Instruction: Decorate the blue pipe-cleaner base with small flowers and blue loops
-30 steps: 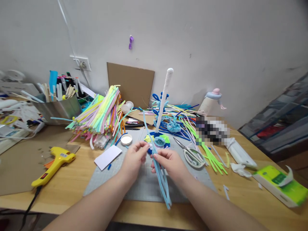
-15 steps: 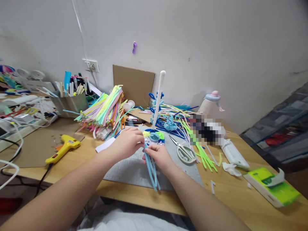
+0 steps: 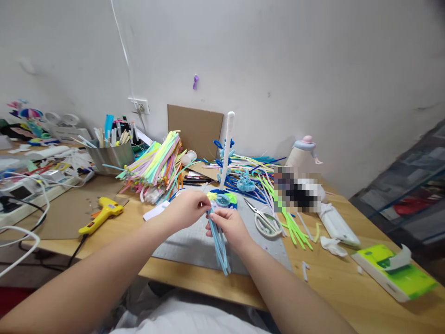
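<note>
Several light blue pipe cleaners (image 3: pixel 219 250) hang as a bundle below my right hand (image 3: pixel 231 228), whose fingers are wrapped round their upper part. My left hand (image 3: pixel 193 205) pinches at the top end of the same bundle, its fingertips almost meeting those of the right. Just behind the hands, a craft piece (image 3: pixel 227 199) with blue, yellow and green fuzzy parts lies on the grey mat (image 3: pixel 174 250). A tall white fuzzy stem (image 3: pixel 227 153) rises behind it, with blue looped pieces around it. To the right of my hands lie scissors (image 3: pixel 266 221), blades pointing away.
A yellow glue gun (image 3: pixel 102 215) lies at left on cardboard. Behind it are a metal holder of sticks (image 3: pixel 113 157) and a large bundle of pastel pipe cleaners (image 3: pixel 156 167). Green pipe cleaners (image 3: pixel 294 227), a white bottle (image 3: pixel 301 153) and a tissue pack (image 3: pixel 392 271) are at right.
The camera view has shifted slightly, so the table's things sit a little lower and further right at the left side. Both hands stay on the blue bundle with only slight finger movement.
</note>
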`<state>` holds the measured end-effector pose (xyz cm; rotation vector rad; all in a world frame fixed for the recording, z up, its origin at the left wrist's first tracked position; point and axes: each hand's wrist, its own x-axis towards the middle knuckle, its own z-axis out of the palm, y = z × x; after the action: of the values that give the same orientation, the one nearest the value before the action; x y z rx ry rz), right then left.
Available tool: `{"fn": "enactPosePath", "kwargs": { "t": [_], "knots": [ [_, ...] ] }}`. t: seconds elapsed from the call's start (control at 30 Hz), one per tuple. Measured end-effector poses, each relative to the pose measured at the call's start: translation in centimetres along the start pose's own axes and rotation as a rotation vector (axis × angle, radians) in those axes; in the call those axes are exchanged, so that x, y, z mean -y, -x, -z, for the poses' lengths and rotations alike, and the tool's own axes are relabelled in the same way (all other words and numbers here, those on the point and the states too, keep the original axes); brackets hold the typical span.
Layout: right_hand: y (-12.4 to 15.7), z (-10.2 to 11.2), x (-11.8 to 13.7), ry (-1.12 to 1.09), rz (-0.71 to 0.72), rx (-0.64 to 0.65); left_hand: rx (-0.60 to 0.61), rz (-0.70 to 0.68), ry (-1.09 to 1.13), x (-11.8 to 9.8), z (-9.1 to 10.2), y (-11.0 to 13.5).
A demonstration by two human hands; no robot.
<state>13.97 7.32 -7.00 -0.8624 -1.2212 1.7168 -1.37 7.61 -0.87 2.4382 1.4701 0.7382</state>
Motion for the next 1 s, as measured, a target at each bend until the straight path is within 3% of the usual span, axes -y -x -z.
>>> {"fn": "enactPosePath", "kwargs": {
  "t": [0.2,0.37,0.57,0.77,0.87,1.0],
  "knots": [
    [-0.5,0.3,-0.5,0.008,0.050,-0.046,-0.155,0.434,0.572,-0.7,-3.3,0.6],
    [-0.9,0.9,-0.6,0.032,0.031,-0.035,-0.052,0.611,1.042,0.5,-4.8,0.2],
    [-1.7,1.7,-0.2,0.027,0.002,-0.064,0.137,0.511,1.159,2.6,-5.0,-2.1],
    [-2.5,2.6,0.2,-0.072,-0.046,-0.005,0.164,0.463,1.248,4.4,-5.1,-3.0],
    [-2.7,2.6,0.1,-0.028,-0.013,-0.039,0.181,0.451,1.194,4.8,-4.8,-2.4],
    [-2.4,2.3,0.3,0.023,0.042,-0.076,0.127,0.330,1.171,4.4,-4.4,-1.8]
  ]
}}
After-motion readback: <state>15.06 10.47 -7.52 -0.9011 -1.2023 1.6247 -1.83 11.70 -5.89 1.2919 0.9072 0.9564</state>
